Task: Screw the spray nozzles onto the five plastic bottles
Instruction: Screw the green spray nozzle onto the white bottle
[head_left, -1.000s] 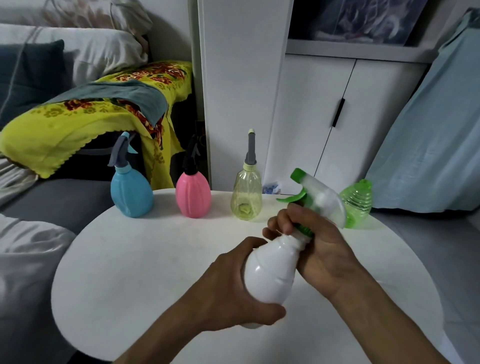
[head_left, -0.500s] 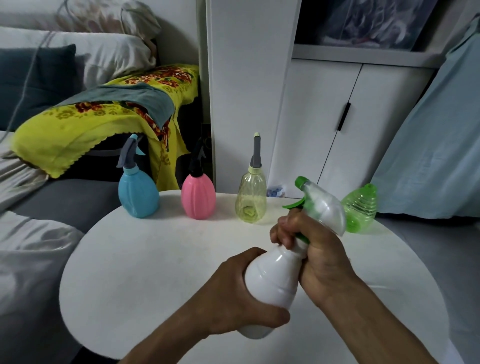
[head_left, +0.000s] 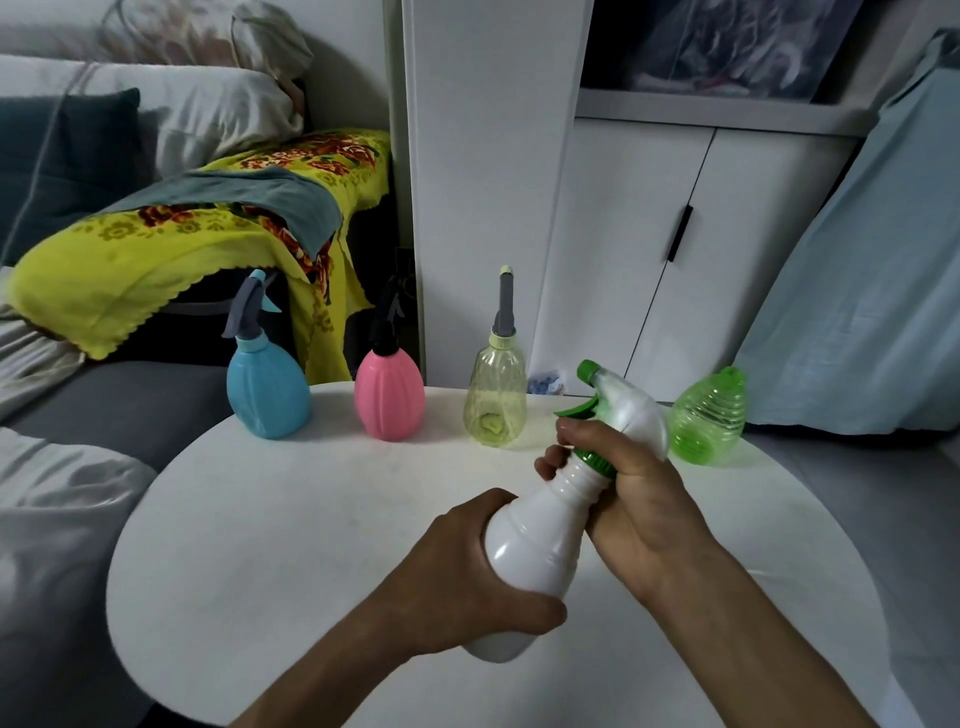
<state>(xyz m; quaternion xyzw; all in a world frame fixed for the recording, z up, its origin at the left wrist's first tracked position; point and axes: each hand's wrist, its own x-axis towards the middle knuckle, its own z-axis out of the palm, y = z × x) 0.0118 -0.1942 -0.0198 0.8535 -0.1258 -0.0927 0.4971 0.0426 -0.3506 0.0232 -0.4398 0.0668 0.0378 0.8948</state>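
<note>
Round white table (head_left: 291, 561) — matte top. Along its far edge, a row standing upright: blue bottle (head_left: 268, 393), pink bottle (head_left: 388, 396), pale yellow clear bottle (head_left: 495, 398), each capped with a nozzle. Green ribbed bottle (head_left: 707, 420) at the right end — tilted, no nozzle.

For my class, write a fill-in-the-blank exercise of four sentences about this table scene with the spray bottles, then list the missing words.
1. The left hand grips the body of the ____ bottle.
2. The right hand wraps around a collar coloured ____.
3. The pink bottle stands between the yellow bottle and the ____ one.
4. The green bottle has no ____ on it.

Missing words: white; green; blue; nozzle
</note>
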